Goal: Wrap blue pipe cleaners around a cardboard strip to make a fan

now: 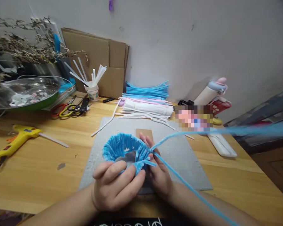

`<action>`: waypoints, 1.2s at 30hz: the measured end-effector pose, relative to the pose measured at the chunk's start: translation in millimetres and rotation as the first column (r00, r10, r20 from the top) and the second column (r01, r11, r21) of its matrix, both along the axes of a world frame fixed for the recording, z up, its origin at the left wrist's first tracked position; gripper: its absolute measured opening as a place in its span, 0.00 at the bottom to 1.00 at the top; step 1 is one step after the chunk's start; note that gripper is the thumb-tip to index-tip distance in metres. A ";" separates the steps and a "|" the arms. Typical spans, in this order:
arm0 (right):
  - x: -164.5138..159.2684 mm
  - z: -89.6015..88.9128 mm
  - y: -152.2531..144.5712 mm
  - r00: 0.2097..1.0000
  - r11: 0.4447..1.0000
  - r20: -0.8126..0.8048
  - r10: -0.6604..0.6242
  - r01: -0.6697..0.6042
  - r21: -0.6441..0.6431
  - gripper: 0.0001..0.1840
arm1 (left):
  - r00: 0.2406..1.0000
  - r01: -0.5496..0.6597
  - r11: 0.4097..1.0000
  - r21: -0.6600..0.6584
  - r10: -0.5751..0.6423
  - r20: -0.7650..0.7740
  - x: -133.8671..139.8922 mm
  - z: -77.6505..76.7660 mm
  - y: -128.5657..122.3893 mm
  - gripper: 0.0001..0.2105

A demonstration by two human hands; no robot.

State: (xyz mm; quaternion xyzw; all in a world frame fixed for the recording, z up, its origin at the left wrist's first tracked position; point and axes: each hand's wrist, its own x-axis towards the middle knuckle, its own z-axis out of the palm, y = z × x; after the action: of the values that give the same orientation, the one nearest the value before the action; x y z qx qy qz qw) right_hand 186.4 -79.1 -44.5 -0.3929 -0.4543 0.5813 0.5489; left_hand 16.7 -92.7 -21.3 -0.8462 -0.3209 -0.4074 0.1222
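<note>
A ring wound closely with blue pipe cleaner (121, 142) is held up over a grey cutting mat (186, 163). My left hand (118, 183) curls its fingers around the near side of the ring. At the ring's right side, my right hand (161, 175) pinches it, its palm partly hidden behind the ring. From that spot a long blue strand (179, 135) runs off to the right, blurred at its far end. Another blue strand (191, 188) slants down toward the lower right. A short blue end sticks out between my hands. A small brown cardboard piece (145, 133) lies behind the ring.
Bundles of blue pipe cleaners (146, 91) and white pipe cleaners (147, 108) lie at the back. On the left are a yellow glue gun (21, 138), scissors (68, 111), a paper cup (92, 91) of sticks and a green tray (33, 103). A bottle (207, 92) stands right.
</note>
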 end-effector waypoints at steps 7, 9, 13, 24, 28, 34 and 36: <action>-11.4 6.6 -7.3 0.991 0.991 0.057 -0.117 0.113 0.069 0.21 | 0.994 0.096 0.995 0.010 -0.095 -0.047 8.3 -15.0 -4.0 0.17; -13.3 6.2 -7.3 0.993 0.994 0.054 -0.103 0.100 0.046 0.22 | 0.996 -0.049 0.987 -0.155 0.059 0.063 22.1 -20.7 -16.0 0.20; -12.1 3.4 -6.5 0.993 0.996 0.077 -0.086 0.083 0.044 0.20 | 0.982 -0.088 0.958 -0.272 0.129 0.139 29.4 -21.7 -21.3 0.23; 19.8 6.8 47.3 0.922 0.901 -0.370 -0.115 -0.060 -0.430 0.11 | 0.438 0.466 0.663 -0.585 0.402 0.804 -36.9 30.5 46.6 0.04; 21.4 1.7 55.9 0.896 0.853 -0.414 -0.163 -0.083 -0.515 0.08 | 0.160 0.709 0.463 -0.532 0.629 0.760 -71.8 14.9 72.7 0.07; 20.6 -8.0 57.1 0.892 0.857 -0.404 -0.201 -0.040 -0.515 0.07 | 0.273 0.637 0.256 -0.727 0.807 0.524 -108.4 4.1 66.9 0.19; 20.4 -9.5 57.4 0.891 0.855 -0.402 -0.211 -0.031 -0.517 0.08 | 0.298 0.596 0.266 -0.758 0.803 0.516 -110.5 1.6 55.1 0.22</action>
State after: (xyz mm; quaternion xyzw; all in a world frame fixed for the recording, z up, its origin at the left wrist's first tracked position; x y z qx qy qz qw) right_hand 206.9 -21.7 -54.0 -0.4019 -0.1268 0.7276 0.5414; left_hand -93.8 -37.5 -19.7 -0.2607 -0.5696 -0.5110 -0.5886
